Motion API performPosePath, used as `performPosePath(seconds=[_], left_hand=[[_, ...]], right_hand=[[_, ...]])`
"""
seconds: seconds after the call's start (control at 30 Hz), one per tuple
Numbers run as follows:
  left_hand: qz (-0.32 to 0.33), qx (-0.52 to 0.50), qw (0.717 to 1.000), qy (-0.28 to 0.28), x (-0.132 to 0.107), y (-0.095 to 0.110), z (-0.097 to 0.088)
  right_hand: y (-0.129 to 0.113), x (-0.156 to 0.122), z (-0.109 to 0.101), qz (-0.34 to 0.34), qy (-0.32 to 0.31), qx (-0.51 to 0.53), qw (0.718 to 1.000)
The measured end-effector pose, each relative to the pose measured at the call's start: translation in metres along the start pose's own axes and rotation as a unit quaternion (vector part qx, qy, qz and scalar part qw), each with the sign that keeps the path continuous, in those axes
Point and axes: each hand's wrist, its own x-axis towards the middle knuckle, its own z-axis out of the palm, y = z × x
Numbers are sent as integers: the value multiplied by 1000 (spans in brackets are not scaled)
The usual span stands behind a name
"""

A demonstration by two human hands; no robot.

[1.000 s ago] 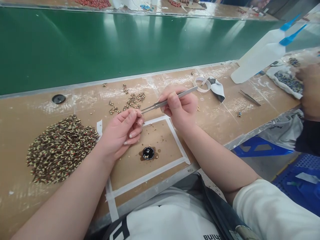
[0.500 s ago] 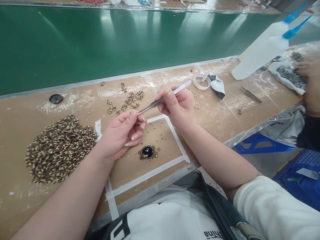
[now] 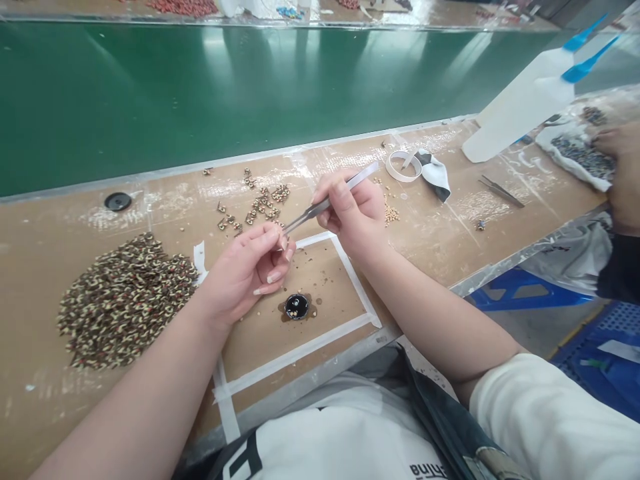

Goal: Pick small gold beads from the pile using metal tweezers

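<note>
Across the upper part of the frame, starting from its left edge, we see a smooth green surface (image 3: 200, 87) behind a brown-covered worktable (image 3: 30, 267). At the lower left we find a broad heap of small brown-and-cream pieces (image 3: 125, 307) flecked with red; above it lies a black round lid (image 3: 118, 201), and at its right edge a strip of white tape (image 3: 199, 259). Left of centre, our left hand (image 3: 253, 267) is closed in a pinch of thumb and forefinger, the other fingers curled; we cannot tell what, if anything, lies within the pinch. Above this hand, loose brown-and-cream pieces (image 3: 260, 203) are scattered. Below centre, a small round dish of dark liquid (image 3: 297, 307) sits in a wet stain, inside a taped outline (image 3: 300, 357). At the centre, slanting down leftward, metal tweezers (image 3: 323, 205) reach the left fingertips; our right hand (image 3: 357, 217) grips them between thumb and fingers. Just right of it we note tiny cream beads (image 3: 391, 213), a tape roll (image 3: 390, 171) and a black-and-white cloth (image 3: 437, 180). Farther right lie a second pair of tweezers (image 3: 505, 193) and a small bluish piece (image 3: 481, 225), below two translucent bottles (image 3: 525, 110) with blue nozzles. At the right edge, a co-worker's hand (image 3: 620, 143) is beside a white cloth bearing bluish pieces (image 3: 580, 159).
</note>
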Motion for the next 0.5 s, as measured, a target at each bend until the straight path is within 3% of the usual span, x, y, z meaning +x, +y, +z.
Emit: performPosePath(seconds=[0.23,0.5], left_hand=[[-6,12,1000,-3,1,0,0],[-14,15,1000,15,1,0,2]], right_hand=[[-2,-1,1,-39,-36,17,998],[-4,-4,0,-74,-53,-31,995]])
